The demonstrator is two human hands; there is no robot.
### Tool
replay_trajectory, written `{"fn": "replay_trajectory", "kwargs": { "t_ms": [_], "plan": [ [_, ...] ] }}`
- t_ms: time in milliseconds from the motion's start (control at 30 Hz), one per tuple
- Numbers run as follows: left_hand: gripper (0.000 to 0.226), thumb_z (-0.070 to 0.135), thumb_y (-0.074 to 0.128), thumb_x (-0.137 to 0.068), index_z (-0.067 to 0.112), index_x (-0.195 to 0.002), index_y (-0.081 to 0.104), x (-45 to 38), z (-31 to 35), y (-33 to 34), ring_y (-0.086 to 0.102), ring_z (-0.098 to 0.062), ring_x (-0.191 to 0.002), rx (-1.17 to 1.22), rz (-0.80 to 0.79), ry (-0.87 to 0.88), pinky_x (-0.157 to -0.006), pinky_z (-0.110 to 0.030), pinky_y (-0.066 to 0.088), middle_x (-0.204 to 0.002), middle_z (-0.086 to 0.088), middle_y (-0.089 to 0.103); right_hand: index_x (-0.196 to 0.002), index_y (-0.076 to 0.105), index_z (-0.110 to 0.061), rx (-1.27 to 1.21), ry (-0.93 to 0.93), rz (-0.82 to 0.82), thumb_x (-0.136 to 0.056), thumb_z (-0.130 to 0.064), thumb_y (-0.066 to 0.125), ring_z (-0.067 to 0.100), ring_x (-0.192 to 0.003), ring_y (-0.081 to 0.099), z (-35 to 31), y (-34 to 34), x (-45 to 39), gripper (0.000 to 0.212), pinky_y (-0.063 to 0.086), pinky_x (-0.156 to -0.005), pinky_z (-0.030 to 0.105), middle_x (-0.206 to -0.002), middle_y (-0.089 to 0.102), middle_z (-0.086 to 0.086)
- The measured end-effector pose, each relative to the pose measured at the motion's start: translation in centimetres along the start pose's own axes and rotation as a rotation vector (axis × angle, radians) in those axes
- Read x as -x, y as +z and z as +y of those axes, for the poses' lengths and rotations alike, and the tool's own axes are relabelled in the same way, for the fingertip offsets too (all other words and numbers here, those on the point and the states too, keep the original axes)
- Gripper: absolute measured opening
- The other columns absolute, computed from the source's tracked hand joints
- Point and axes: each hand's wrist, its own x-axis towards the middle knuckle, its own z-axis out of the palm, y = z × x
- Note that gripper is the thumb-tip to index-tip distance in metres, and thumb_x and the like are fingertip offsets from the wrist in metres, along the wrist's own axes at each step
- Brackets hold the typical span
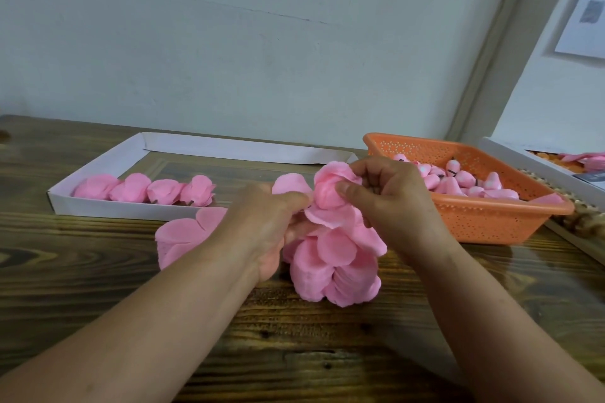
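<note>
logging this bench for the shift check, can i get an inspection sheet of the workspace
surface: wooden table, dark grain
job's things: half-made pink flower; petal bunch below it; second petal stack lying to the left; four finished flowers in a row in the white tray; pink buds in the orange basket
clutter: white box and a beaded item, too unclear to identify, at the right edge
grips: left grip holds the petal bunch; right grip pinches the half-made pink flower
cables: nothing seen
surroundings: pale wall; paper sheet on the wall at right
</note>
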Motion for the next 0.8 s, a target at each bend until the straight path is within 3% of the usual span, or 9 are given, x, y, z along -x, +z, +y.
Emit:
{"fn": "replay_trajectory", "kwargs": {
  "t_ms": [100,167,233,400,500,533,600,667,800],
  "plan": [
    [0.013,-0.004,0.058,-0.089,-0.004,-0.101,0.057,-0.8,-0.6,0.3,0.072,-0.022,-0.060,-0.049,0.079,0.020,-0.053,-0.031,0.059,-0.092,-0.020,0.069,-0.077,0.064,0.004,0.046,0.004,0.048,-0.082,-0.002,0.065,0.011,-0.046,0.038,0.0,0.4,-0.1,0.008,0.041,-0.055,0.037,-0.053,0.046,0.000],
    [0.004,0.003,0.062,-0.089,0.006,-0.091,0.059,-1.4,-0.9,0.3,0.071,-0.020,-0.057,-0.067,0.142,0.049,-0.058,-0.032,0.060,-0.074,-0.009,0.072,-0.075,0.064,0.001,0.051,0.020,0.062,-0.082,-0.002,0.064,0.013,-0.047,0.040,0.0,0.6,-0.2,0.007,0.040,-0.055,0.036,-0.057,0.050,0.004],
    [0.011,0.007,0.067,-0.086,0.014,-0.083,0.059,-1.7,-1.1,0.3,0.069,-0.015,-0.052,-0.068,0.191,0.097,-0.052,-0.029,0.058,-0.065,-0.002,0.070,-0.072,0.062,-0.007,0.040,0.033,0.072,-0.083,-0.002,0.064,0.015,-0.050,0.043,-0.1,0.8,-0.3,0.012,0.041,-0.054,0.035,-0.059,0.052,0.005],
    [0.012,0.013,0.071,-0.083,0.018,-0.083,0.060,-2.1,-1.0,0.3,0.069,-0.021,-0.072,-0.092,0.260,0.138,-0.063,-0.033,0.058,-0.083,-0.004,0.070,-0.067,0.060,-0.018,0.040,0.011,0.070,-0.082,-0.002,0.064,0.008,-0.048,0.045,-0.1,1.0,-0.1,0.022,0.045,-0.053,0.034,-0.051,0.051,-0.012],
    [0.011,0.017,0.071,-0.083,0.019,-0.085,0.060,-2.0,-0.7,0.5,0.067,-0.018,-0.068,-0.095,0.277,0.129,-0.050,-0.024,0.051,-0.081,-0.002,0.068,-0.069,0.061,-0.020,0.072,-0.036,0.032,-0.083,-0.003,0.065,0.004,-0.047,0.044,-0.2,1.0,0.0,0.022,0.042,-0.051,0.028,-0.051,0.051,-0.013],
    [0.014,0.018,0.071,-0.084,0.021,-0.080,0.058,-1.8,-0.5,0.5,0.066,-0.016,-0.065,-0.102,0.289,0.123,-0.048,-0.023,0.050,-0.078,-0.001,0.067,-0.068,0.059,-0.024,0.091,-0.053,0.005,-0.083,-0.002,0.065,0.003,-0.046,0.044,-0.2,0.9,0.0,0.027,0.039,-0.049,0.019,-0.050,0.051,-0.016],
    [0.021,0.020,0.072,-0.084,0.025,-0.073,0.054,-1.4,-0.4,0.6,0.066,-0.019,-0.068,-0.126,0.297,0.089,-0.059,-0.030,0.057,-0.075,-0.001,0.066,-0.068,0.057,-0.028,0.176,-0.089,-0.056,-0.082,-0.001,0.063,0.000,-0.046,0.044,-0.3,0.8,0.1,0.032,0.033,-0.047,0.009,-0.049,0.050,-0.021],
    [0.019,0.019,0.070,-0.085,0.022,-0.073,0.056,-1.1,-0.3,0.6,0.068,-0.025,-0.075,-0.152,0.259,0.046,-0.077,-0.046,0.058,-0.074,-0.005,0.068,-0.072,0.063,-0.021,0.266,-0.109,-0.106,-0.082,0.000,0.061,0.000,-0.048,0.043,-0.4,0.6,0.2,0.023,0.032,-0.048,0.011,-0.049,0.049,-0.017],
    [0.013,0.020,0.067,-0.087,0.012,-0.076,0.067,-0.4,0.0,0.5,0.070,-0.033,-0.081,-0.212,0.135,0.014,-0.085,-0.056,0.054,-0.079,-0.013,0.073,-0.083,0.068,-0.013,0.365,-0.122,-0.128,-0.084,-0.006,0.060,0.001,-0.056,0.045,-0.5,0.3,0.3,0.011,0.034,-0.051,0.019,-0.059,0.051,-0.012]
  ]
}}
